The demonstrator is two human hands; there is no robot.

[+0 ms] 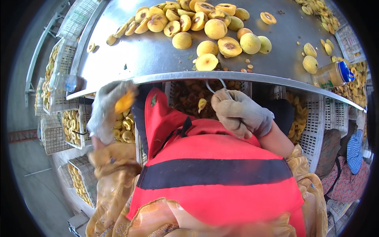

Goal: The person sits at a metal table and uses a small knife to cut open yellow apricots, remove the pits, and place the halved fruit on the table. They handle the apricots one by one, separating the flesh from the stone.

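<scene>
Red apron fills the near part of my feed, and from its middle I see the gloved left hand at ten o'clock, motion-blurred, forearm entering from seven, its grip curled on an orange fruit piece at the palm's three o'clock side. At one o'clock I have the gloved right hand, forearm slanting in from four, its grip clenched around a looped metal tool poking toward eleven, while fruit lies piled on the bench at twelve.
</scene>
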